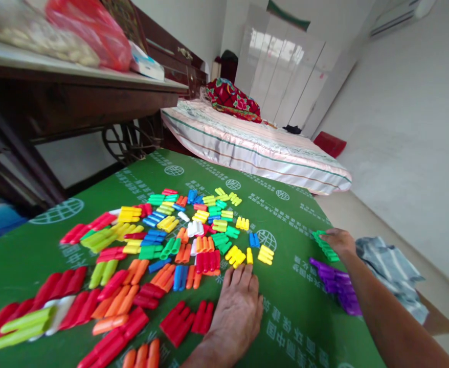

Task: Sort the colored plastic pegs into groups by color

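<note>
My left hand (237,301) lies palm down on the green board, fingers stretched forward. Its fingertips are at a yellow joined piece (235,256) and a single yellow tube-shaped piece (249,255); whether they touch is hard to tell. At the board's right edge, my right hand (339,241) has its fingers closed on a row of green tube-shaped plastic pieces (326,246), with the fingertips partly hidden. Just below that row lies a cluster of purple pieces (335,286). Red pieces (202,317) rest left of my left hand, and a yellow set (266,254) lies ahead of it.
Many red, orange, blue, green, yellow and white pieces spread over the left half of the green board (286,214). A dark table (74,87) with bags stands at the left. Beyond is a bed (255,148). Striped cloth (389,271) lies right of the board.
</note>
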The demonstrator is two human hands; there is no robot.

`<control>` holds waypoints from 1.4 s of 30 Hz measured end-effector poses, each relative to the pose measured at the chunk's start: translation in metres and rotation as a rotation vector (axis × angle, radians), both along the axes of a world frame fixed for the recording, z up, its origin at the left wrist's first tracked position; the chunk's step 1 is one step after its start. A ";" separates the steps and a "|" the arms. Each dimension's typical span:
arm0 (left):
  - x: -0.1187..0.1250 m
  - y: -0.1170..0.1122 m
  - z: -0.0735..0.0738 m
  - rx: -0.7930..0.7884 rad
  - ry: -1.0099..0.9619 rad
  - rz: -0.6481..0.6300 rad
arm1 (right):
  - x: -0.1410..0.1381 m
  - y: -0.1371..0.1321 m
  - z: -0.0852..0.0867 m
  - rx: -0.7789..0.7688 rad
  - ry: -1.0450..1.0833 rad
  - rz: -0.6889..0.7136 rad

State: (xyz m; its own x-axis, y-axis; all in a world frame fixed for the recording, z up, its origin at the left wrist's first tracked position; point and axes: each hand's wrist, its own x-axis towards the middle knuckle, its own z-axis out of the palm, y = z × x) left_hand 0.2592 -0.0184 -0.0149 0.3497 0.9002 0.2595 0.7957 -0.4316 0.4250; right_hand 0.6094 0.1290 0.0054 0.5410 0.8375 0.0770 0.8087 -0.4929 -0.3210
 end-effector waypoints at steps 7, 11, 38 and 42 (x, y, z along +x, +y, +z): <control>0.001 -0.001 0.003 -0.017 0.032 0.010 | 0.002 0.003 -0.009 -0.041 -0.054 0.004; 0.001 -0.002 0.007 -0.042 0.044 -0.001 | 0.004 0.003 -0.010 -0.058 -0.067 0.008; 0.004 -0.006 -0.001 -0.094 0.050 -0.029 | -0.270 -0.052 0.035 0.047 0.080 1.059; 0.002 -0.006 0.002 -0.142 0.033 -0.063 | -0.301 -0.053 0.039 -0.085 -0.180 1.111</control>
State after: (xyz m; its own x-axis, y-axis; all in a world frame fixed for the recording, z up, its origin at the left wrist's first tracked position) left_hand 0.2613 -0.0246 -0.0132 0.4125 0.9032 0.1188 0.7838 -0.4184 0.4590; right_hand 0.3080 0.0759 0.0447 -0.5203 0.8540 -0.0019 0.8438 0.5137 -0.1550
